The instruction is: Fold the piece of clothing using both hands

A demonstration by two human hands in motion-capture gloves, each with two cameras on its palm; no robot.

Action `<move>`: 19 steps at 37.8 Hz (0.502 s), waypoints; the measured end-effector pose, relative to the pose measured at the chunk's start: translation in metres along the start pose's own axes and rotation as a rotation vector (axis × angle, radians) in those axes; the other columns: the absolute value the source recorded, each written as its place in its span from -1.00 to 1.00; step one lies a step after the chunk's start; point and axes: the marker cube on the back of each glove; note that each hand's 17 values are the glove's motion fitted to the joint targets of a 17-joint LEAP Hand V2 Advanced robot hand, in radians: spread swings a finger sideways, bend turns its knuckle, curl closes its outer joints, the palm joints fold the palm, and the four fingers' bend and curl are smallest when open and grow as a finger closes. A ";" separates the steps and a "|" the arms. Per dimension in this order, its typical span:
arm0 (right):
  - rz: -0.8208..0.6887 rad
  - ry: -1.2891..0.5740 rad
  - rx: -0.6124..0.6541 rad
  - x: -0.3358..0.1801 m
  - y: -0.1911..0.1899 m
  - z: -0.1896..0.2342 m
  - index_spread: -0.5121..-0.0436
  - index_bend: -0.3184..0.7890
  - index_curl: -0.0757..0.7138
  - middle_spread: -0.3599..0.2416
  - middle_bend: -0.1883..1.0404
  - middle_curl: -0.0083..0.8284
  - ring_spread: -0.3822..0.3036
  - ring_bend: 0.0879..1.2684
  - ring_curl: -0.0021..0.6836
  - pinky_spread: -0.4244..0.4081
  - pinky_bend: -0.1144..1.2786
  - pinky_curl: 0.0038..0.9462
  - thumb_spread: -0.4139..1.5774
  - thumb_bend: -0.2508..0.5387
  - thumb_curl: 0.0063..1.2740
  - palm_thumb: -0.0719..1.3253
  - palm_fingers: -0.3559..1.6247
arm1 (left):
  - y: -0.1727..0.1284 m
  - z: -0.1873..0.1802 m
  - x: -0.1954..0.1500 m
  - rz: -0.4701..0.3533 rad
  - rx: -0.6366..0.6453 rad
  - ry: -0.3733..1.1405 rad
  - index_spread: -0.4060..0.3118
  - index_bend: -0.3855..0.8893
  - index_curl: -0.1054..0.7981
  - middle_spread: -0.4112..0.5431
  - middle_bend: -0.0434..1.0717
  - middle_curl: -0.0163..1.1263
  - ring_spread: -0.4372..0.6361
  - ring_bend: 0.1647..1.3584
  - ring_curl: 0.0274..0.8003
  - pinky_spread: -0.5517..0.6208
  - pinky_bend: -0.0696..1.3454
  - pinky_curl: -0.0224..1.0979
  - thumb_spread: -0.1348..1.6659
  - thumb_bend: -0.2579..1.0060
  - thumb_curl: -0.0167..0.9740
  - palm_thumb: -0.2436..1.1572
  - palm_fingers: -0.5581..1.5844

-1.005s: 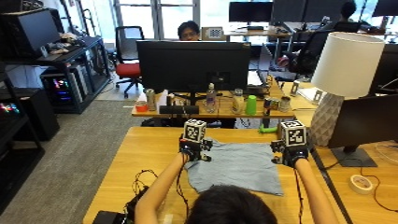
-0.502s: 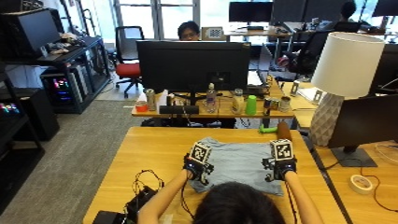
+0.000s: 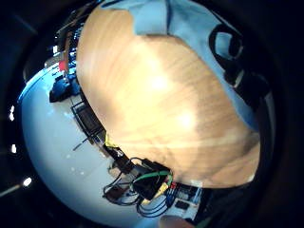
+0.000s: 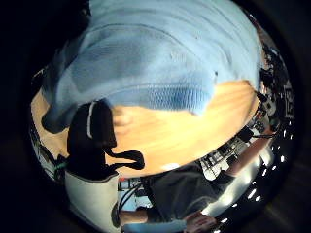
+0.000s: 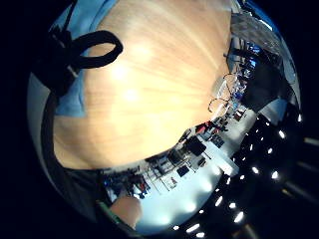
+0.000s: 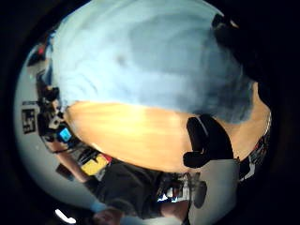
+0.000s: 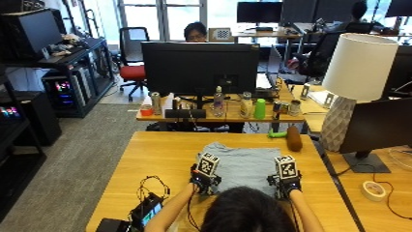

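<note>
Two gloved hands sit at the near corners of the light blue garment (image 7: 248, 162) on the wooden table (image 7: 154, 154): left hand (image 7: 205, 179), right hand (image 7: 285, 182). Outside view hides the fingers, so grip cannot be told. Thumb-side palm views show knit cloth lying close; little-finger views show mostly bare wood.

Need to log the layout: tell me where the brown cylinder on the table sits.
In the outside view the brown cylinder lies at the table's far right edge, beyond the blue garment, beside the small green item and near the lamp base.
</note>
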 end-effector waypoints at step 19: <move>-0.014 0.052 0.145 -0.008 0.001 -0.002 0.04 -0.12 -0.13 -0.33 -0.30 0.07 -0.55 -0.01 0.24 -0.84 0.10 -0.19 0.33 -0.16 -0.39 0.71 0.68 | -0.010 -0.011 -0.002 0.072 0.358 -0.113 -0.52 -0.10 0.04 -0.64 -0.49 -0.25 -0.75 -0.44 -0.20 -0.75 -0.03 -0.26 0.34 -0.43 -0.11 0.37 0.61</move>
